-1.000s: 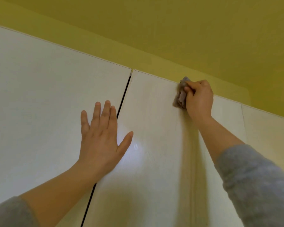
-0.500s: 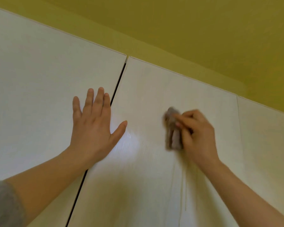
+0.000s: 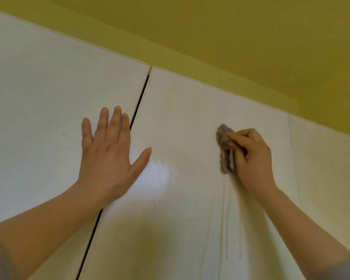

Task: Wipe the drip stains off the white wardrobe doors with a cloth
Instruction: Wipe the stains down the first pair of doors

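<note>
**Cloth on the mid door, drips below it**

The wardrobe is shut, so what's inside is hidden. Three white doors show: left door [image 3: 38, 118], mid door [image 3: 180, 219] and right door [image 3: 327, 178], w/ a yellow wall [image 3: 230, 37] above them. A thin dark gap [image 3: 137, 110] runs btwn the left and mid doors.

The L hand [image 3: 107, 156] lies flat on the left door, fingers straight. Its thumb sticks out across the gap onto the mid door.

The R hand [image 3: 253, 156] has its fingers curled tight round a bunched gray cloth [image 3: 224, 150]. The cloth sticks out at the fingertip side of that hand and is pressed to the mid door. The drip stains [image 3: 226, 229] run down in thin lines right below the cloth.
</note>
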Tool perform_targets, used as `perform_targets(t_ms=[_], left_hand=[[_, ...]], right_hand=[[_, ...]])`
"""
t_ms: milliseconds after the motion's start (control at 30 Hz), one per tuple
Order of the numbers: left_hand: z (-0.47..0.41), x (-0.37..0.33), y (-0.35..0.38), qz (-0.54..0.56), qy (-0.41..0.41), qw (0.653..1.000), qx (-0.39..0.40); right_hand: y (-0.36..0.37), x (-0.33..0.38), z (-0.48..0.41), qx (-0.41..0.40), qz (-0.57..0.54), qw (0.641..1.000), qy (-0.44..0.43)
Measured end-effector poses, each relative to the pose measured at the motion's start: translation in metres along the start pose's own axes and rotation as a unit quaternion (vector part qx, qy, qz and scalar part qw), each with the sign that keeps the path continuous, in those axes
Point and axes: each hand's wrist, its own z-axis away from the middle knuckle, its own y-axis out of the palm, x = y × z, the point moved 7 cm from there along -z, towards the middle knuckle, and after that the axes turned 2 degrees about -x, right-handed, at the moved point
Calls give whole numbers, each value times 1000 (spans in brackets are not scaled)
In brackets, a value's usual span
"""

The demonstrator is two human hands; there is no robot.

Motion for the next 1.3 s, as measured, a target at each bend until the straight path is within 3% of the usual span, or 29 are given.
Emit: perform_targets(t_ms=[133,333,500,700,933,1133,1300], left_hand=[[0,1,1,-4,-11,1000,9],[2,-2,-1,2,-15,1000,16],[0,-3,-1,0,-14,1000,11],[0,0,1,-3,-15,1000,13],[2,1,2,-12,-19,1000,15],[1,1,2,-10,-18,1000,15],[1,0,3,-13,-16,1000,12]], right_hand=[[-4,9,62,46,4,999,-24],[-34,-26,-51,-104,39,993,41],[-37,-78,-120,-86,67,990,92],[-30,-41,-42,-56,35,998,23],[-46,-40,42,23,28,999,17],[-76,-60,-40,-132,83,987,48],[-73,-104,-99,-78,95,988,96]])
